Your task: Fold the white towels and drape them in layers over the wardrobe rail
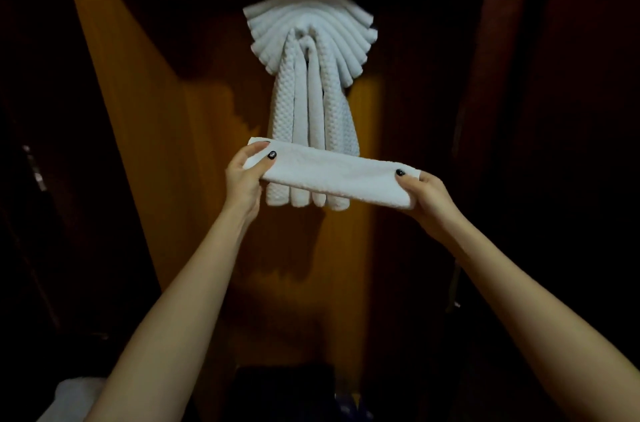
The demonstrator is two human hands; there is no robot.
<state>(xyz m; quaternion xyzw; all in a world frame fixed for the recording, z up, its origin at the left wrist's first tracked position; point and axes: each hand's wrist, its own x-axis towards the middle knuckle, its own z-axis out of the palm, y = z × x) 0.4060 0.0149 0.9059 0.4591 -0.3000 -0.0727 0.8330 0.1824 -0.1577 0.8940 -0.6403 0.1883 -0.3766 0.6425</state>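
A folded white towel [332,174] is stretched into a narrow horizontal strip in front of me. My left hand [244,176] pinches its left end, thumb on top. My right hand [427,195] pinches its right end the same way. Behind and above it, several white towels [311,41] hang draped in fanned layers inside the wardrobe. Their long waffle-textured ends [313,117] hang down, partly hidden behind the strip. The rail itself is hidden under the towels.
The wooden back panel of the wardrobe [166,131] stands behind the towels, lit on the left and dark elsewhere. A dark door edge [485,75] rises at the right. More white cloth [72,397] lies at the bottom left corner.
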